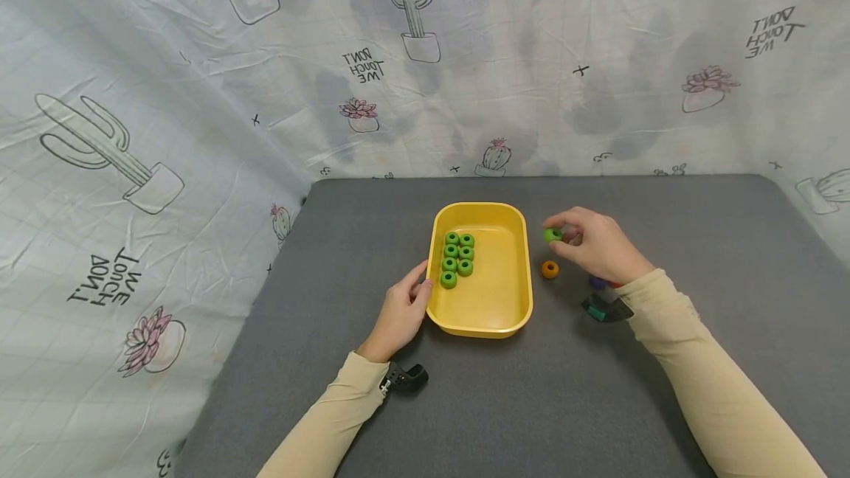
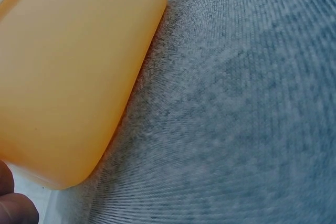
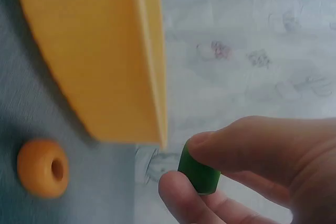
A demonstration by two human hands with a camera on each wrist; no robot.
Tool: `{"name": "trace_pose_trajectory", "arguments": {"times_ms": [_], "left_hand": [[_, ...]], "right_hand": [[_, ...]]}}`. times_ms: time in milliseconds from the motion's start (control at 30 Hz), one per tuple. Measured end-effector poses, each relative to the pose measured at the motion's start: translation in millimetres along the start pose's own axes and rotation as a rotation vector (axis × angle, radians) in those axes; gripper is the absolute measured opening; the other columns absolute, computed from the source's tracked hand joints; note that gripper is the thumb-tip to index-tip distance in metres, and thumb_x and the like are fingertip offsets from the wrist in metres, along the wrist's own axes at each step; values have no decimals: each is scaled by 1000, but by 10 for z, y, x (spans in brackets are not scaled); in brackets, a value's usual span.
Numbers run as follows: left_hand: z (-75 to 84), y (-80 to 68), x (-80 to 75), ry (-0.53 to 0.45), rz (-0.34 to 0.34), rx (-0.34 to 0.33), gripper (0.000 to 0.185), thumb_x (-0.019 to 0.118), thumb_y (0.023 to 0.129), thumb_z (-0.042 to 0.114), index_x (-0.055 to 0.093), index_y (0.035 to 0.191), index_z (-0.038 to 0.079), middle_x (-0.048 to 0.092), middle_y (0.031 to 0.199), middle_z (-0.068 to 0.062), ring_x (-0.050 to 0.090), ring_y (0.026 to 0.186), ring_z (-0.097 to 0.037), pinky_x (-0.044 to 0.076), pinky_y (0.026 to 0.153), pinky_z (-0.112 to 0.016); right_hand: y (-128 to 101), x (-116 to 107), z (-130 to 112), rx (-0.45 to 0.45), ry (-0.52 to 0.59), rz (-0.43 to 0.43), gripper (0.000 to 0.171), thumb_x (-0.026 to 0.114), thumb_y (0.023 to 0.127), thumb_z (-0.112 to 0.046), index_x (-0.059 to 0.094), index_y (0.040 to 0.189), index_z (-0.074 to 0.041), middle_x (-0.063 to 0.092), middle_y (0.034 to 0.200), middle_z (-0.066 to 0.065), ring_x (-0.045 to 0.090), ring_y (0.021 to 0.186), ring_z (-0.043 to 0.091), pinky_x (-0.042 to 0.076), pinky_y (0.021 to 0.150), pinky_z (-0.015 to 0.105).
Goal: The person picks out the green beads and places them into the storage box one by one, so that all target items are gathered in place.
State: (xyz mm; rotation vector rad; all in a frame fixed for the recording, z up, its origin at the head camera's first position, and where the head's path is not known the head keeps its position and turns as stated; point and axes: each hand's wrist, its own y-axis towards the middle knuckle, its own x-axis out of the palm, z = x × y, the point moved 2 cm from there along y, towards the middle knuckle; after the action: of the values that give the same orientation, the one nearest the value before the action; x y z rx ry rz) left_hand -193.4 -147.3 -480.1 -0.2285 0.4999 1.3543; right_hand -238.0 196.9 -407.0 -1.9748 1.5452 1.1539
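Eight green rings sit in two rows of four in the far left part of the yellow tray; tray lies mid-table on the grey table, closer to the far edge than the near one; ninth green ring is pinched between thumb and fingertips of the right hand, held just off the tray's far right corner, outside the rim; right wrist view shows the same ring squeezed between thumb above and finger below, tray wall close beside it; right grip is pinching that ring; orange ring lies flat on the table just right of the tray's right side, under the right hand, not touched; a purple piece peeks out near the right wrist, mostly hidden; left hand rests against the tray's left wall near its near left corner, fingers fairly straight, touching the rim, not curled round anything; left wrist view shows tray wall and a bit of finger only; cactus-print cloth hangs behind and left of the table.
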Motion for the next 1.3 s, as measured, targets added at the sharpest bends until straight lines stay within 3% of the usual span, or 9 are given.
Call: {"name": "trace_pose_trajectory", "arguments": {"times_ms": [433,667,900,1300], "left_hand": [[-1,7,-2,-9,5,24,48,52,110,19,47,156,3,52,69,2,47,59,-8,40,58,-22],[-3,5,-1,-6,4,18,47,51,111,19,48,155,4,51,68,3,46,58,-8,40,59,-22],[0,-6,-7,-18,3,18,47,50,111,18,48,155,4,51,67,2,47,57,-9,40,57,-22],[7,-7,-22,-10,4,19,47,51,110,19,48,155,4,50,67,3,46,56,-8,39,57,-23]], "right_hand": [[-18,156,-346,-103,79,-23,28,75,95,-9,73,123,-9,69,112,7,64,83,17,55,69,30],[6,315,-484,-155,106,-69,27,78,91,-4,75,117,-9,67,106,6,60,76,15,54,68,29],[119,467,-692,-185,50,-140,27,80,90,-7,76,117,-10,71,113,5,64,87,16,54,73,31],[313,681,-962,-274,-33,-273,24,79,88,-3,77,111,-4,69,105,6,62,77,9,57,78,30]]}}
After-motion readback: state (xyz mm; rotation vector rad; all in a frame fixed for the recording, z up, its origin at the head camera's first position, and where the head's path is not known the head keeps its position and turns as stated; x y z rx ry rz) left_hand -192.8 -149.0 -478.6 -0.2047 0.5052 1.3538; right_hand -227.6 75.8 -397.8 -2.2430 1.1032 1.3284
